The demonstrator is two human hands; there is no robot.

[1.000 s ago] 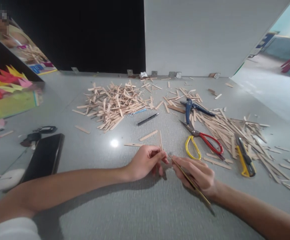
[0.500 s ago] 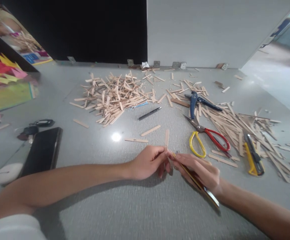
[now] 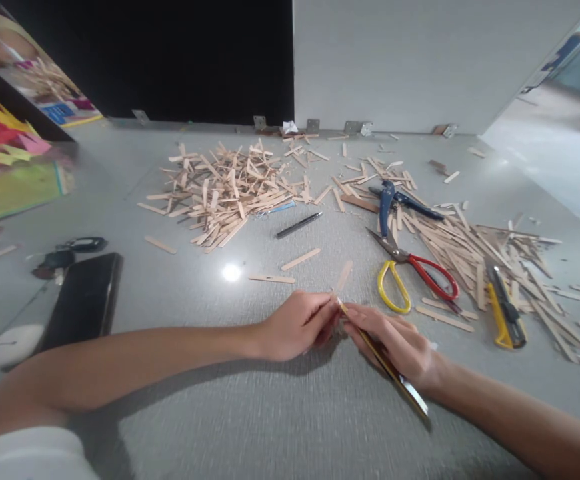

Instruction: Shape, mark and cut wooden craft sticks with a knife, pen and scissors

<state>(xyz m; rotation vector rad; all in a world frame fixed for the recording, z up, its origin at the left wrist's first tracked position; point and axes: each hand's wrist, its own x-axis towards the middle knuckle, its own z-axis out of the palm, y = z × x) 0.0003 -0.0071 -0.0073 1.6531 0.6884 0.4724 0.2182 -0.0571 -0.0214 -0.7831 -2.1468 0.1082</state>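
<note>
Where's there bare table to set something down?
Near table between left forearm and right forearm; also between phone, left forearm and the nearest loose stick. Crowded: the right, where blue tool, scissors and cutter lie on or beside sticks, and the stick pile.

- I can read no text, brand, number or sign anywhere in my view.
- Wooden stick point(image 3: 344, 275) at the left hand point(image 3: 297, 325): no lettering I can make out.
- Thin tool point(image 3: 414, 397) in the right hand point(image 3: 393, 341): I can pick out no figures or marks on it.
- Pen point(image 3: 299, 225), yellow cutter point(image 3: 506, 313) and phone point(image 3: 87, 297) on the table point(image 3: 230, 413): nothing legible to me.
</note>
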